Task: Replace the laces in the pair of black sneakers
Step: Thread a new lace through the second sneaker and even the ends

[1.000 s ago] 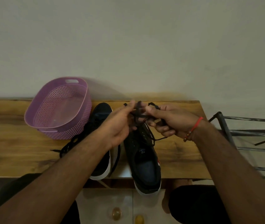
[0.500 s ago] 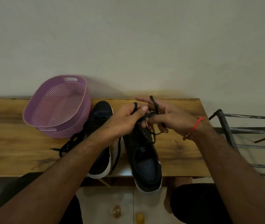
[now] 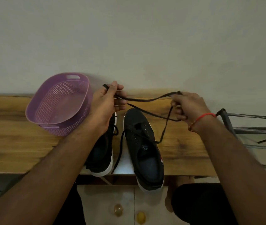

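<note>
Right sneaker (image 3: 142,143): black textile upper, white rubber sole, metal eyelets; tongue label shows a pale "S", the line above it unreadable. Lies on the wooden bench (image 3: 12,143), heel overhanging the near edge. Left sneaker (image 3: 104,153): same make, just left of the right sneaker, partly under the forearm. Black lace (image 3: 147,100): flat cord, stretched above the right sneaker's toe; left hand (image 3: 105,103) pinches one end, right hand (image 3: 187,105) grips the other, one strand running down to the eyelets. Purple basket (image 3: 59,101): perforated plastic, oval, left of the sneakers.
</note>
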Tool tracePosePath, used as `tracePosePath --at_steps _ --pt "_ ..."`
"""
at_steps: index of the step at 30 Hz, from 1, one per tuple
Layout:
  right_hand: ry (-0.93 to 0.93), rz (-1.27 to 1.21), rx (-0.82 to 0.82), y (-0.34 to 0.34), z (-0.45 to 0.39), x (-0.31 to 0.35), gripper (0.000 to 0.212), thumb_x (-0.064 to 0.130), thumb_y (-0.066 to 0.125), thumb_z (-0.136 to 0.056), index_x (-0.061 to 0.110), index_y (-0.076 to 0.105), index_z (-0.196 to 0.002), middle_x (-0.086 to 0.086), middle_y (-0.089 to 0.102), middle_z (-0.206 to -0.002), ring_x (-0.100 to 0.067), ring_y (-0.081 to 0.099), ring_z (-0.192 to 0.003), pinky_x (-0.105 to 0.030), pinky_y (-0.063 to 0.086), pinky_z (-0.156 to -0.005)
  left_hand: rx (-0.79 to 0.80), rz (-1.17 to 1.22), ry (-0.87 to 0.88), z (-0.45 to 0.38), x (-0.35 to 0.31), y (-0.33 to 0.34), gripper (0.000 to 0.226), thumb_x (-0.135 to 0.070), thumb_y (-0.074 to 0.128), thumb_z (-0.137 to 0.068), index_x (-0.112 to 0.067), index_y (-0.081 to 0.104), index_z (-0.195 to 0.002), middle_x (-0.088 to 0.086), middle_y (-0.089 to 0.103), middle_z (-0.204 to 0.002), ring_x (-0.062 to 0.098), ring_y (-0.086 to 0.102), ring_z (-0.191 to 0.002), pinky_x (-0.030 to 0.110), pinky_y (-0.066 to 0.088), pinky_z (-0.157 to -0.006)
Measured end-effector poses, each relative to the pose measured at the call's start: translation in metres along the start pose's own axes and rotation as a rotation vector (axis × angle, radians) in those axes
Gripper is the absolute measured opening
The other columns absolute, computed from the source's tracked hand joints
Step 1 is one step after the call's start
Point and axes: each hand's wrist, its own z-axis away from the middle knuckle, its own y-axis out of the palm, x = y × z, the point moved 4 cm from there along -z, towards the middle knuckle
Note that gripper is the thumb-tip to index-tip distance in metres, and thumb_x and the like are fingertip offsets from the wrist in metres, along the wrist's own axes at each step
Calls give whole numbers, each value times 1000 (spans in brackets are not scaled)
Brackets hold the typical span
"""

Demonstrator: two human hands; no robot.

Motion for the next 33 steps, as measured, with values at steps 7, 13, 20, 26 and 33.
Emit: tracePosePath --at_steps 7,13,20,26,33 --pt "-368 683 308 30 17 5 76 13 71 -87 31 34 -152 0 37 -143 -3 46 -121 -24 42 -102 358 -715 320 22 6 31 49 -51 42 -103 -18 64 -74 -6 55 -60 11 53 -55 24 46 -58" --pt "-392 386 681 56 40 6 17 8 55 -100 3 64 -112 6 64 -82 -1 57 -65 -15 45 -58 432 -806 379 24 8 37 47 -58 54 -95 -17 65 -75 -1 65 -67 15 63 -62 27 50 -58" --pt "-78 -278 81 12 -2 0 16 9 50 -102 2 63 -99 -1 50 -66 -10 40 -49 -19 26 -38 296 -747 298 6 0 11 25 -45 59 -98 -27 70 -85 -5 70 -75 4 67 -74 28 56 -76" --pt "21 -710 -273 -30 -21 -12 17 6 45 -100 7 59 -90 1 47 -62 -9 38 -41 -19 24 -35 243 -899 303 1 -8 -13 24 -36 54 -103 -29 74 -92 -10 41 -52 3 35 -44 15 29 -46" --pt "-106 407 -216 -35 -18 3 31 29 65 -94 7 66 -116 -7 63 -98 -20 59 -76 -33 50 -65 107 -855 209 -5 -11 -34 25 -30 50 -105 -34 70 -91 2 62 -74 13 59 -63 32 51 -62"
